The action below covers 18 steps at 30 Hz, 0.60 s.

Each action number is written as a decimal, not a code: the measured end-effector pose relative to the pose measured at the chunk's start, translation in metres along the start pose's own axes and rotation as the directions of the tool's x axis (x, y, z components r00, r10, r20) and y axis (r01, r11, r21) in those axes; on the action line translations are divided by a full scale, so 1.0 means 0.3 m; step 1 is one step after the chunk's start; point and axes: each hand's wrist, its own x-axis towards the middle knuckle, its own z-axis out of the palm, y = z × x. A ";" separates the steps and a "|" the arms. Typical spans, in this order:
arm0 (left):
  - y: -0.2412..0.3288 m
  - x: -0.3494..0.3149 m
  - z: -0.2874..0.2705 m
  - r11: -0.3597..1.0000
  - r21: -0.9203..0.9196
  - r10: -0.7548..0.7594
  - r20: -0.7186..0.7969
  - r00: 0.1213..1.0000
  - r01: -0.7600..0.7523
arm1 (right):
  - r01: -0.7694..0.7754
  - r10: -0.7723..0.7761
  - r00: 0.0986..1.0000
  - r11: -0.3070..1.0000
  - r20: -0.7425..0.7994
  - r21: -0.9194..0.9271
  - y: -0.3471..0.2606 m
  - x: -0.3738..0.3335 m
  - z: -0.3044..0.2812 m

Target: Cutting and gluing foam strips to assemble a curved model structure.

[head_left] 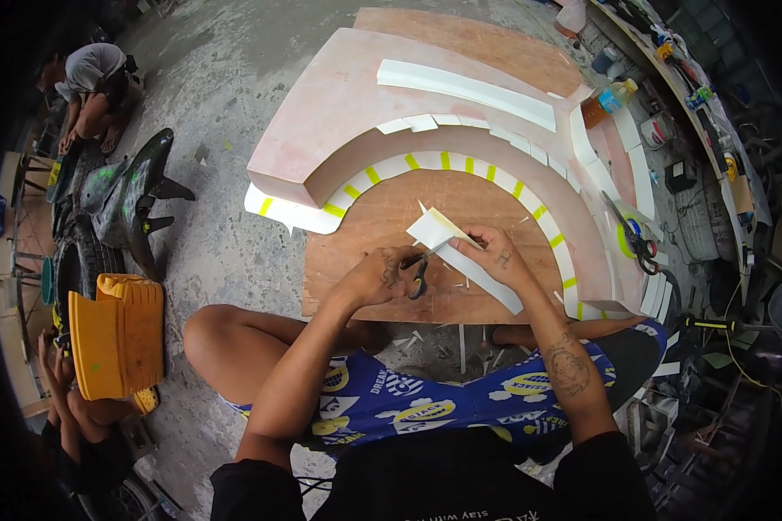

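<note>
Left hand point(386, 274): fingers are curling around the handles of the scissors point(420, 284); how far they are passing through the loops, cannot tell. Blades are pointing toward the right fingers, meeting the card.

Right hand point(498, 252): thumb and fingers are pinching the white card point(434, 227), which is lying between the hands, just ahead of the fingertips. Grip is presumably steadying the card against the blades. A white strip point(495, 286) is slanting bodyward below the right fingers; whether it is joining the card, cannot tell.

Surroundings: wooden board point(361, 256) is lying beneath both hands. Beyond the fingers, the pink curved form point(321, 108) is arching around, probably limiting forward reach; yellow tape point(446, 161) is crossing its white rim. Spare scissors point(645, 252) are resting well right of the fingers.
</note>
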 end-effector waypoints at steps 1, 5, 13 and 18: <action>0.003 0.000 -0.001 1.000 -0.005 -0.006 -0.001 1.000 0.006 | 0.000 0.000 1.000 1.000 0.002 0.000 -0.004 0.000 0.000; 0.010 -0.001 -0.003 1.000 0.000 0.002 -0.008 1.000 -0.002 | 0.022 -0.022 1.000 1.000 0.009 0.003 -0.002 -0.001 0.002; 0.006 0.002 -0.002 1.000 -0.003 -0.019 -0.009 1.000 0.019 | -0.010 0.010 1.000 1.000 0.010 0.009 -0.006 -0.002 0.004; -0.016 0.000 0.009 1.000 0.014 0.006 -0.026 1.000 -0.006 | 0.012 -0.012 1.000 1.000 0.001 0.018 -0.004 -0.002 0.007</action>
